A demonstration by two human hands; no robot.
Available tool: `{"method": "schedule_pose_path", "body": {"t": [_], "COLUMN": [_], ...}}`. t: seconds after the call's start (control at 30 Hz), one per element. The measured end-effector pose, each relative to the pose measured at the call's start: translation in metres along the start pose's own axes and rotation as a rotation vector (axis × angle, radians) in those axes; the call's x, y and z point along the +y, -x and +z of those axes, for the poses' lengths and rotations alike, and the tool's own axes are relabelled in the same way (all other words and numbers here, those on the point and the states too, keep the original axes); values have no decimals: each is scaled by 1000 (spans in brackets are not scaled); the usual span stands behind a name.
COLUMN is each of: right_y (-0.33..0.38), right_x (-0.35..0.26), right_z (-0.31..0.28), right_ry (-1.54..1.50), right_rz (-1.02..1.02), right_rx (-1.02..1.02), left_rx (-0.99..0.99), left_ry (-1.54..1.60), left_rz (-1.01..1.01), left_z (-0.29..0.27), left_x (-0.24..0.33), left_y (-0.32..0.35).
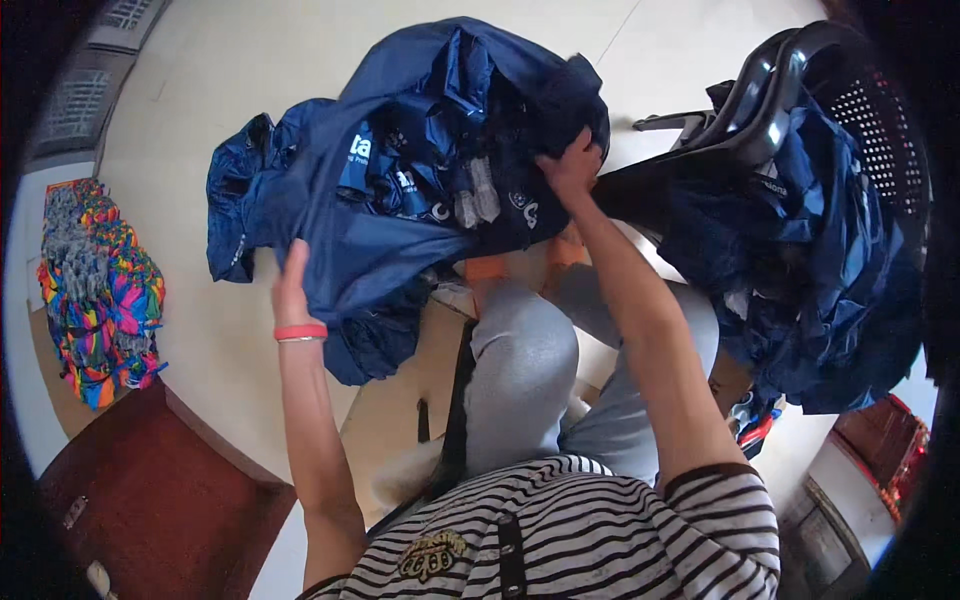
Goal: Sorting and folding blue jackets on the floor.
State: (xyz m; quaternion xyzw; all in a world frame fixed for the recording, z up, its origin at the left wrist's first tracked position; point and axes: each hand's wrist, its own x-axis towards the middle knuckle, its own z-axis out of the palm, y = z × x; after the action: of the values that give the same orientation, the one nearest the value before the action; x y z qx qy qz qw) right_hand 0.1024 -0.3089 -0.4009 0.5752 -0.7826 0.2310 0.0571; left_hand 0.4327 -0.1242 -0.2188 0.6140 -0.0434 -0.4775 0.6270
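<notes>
A large navy blue cloth, thin and shiny, spreads in a loose, bag-like heap in front of me. White print shows on the folded navy pieces inside it, beside a clear-wrapped bundle. At the heap's near left side, my left hand is upright against the cloth's edge, its thumb side up. Most of its fingers are hidden. My right hand grips the dark right edge of the heap with bent fingers. Another navy piece hangs below the cloth.
On the right a black plastic chair carries a pile of navy cloth. At the far left stands a stack of rainbow-coloured and grey bundles. A dark red-brown surface fills the lower left. My grey-trousered knees are just below the heap.
</notes>
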Motion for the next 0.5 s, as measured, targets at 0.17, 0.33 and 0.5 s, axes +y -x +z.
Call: {"method": "schedule_pose_path", "body": {"t": [0.17,0.33,0.5], "right_y": [7,17,37], "right_x": [36,50,43], "right_z": [27,41,-8], "right_ry": [-168,-473,-1174], "right_rz": [87,302,828], "right_rx": [-485,-113,-145], "left_rx": [-75,49,221], "left_ry": [-388,-303,85], "left_rz": [-144,-189,-225], "left_z": [-16,-33,-47], "left_x": [-10,-24,-30], "left_y": [26,0,-26]}}
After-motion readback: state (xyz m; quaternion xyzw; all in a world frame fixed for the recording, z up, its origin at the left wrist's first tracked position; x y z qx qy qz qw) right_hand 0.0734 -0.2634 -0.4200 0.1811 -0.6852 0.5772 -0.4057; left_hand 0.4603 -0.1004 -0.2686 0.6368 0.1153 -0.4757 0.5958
